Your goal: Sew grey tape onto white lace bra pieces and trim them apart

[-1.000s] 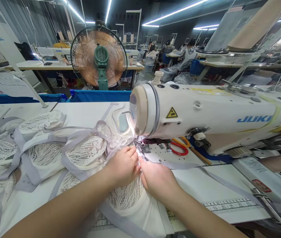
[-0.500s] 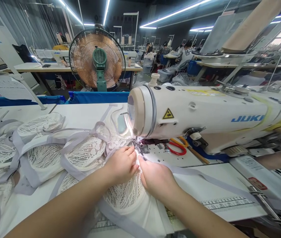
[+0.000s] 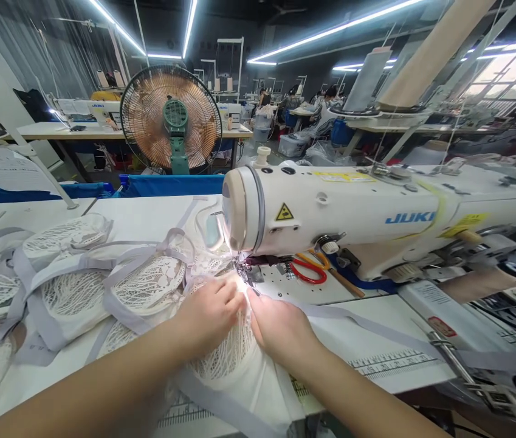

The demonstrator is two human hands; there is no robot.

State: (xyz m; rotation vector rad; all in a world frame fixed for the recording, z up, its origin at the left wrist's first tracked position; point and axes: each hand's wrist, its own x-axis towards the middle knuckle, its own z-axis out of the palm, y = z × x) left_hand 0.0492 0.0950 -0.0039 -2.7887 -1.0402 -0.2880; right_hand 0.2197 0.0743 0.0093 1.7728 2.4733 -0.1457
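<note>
A white lace bra (image 3: pixel 227 359) with grey-lilac bands lies under the head of a white sewing machine (image 3: pixel 312 204). My left hand (image 3: pixel 212 313) is closed on its lace, just left of the presser foot. Across from it, my right hand (image 3: pixel 280 322) pinches the bra's edge between thumb and fingers, close to the lit needle area. A grey-lilac elastic band (image 3: pixel 367 325) runs from beside my right hand across the table to the right. The fabric right under my fingers is hidden.
More joined lace bras (image 3: pixel 73 295) are heaped on the left of the table. Red-handled scissors (image 3: pixel 307 272) lie under the machine arm. A printed ruler (image 3: pixel 389 364) runs along the table's front. Beyond stand a large fan (image 3: pixel 171 121) and thread cones (image 3: pixel 367 79); people sit farther back.
The whole view has shifted a little, so the machine sits further left in the picture. Both hands keep their grip on the bra near the presser foot.
</note>
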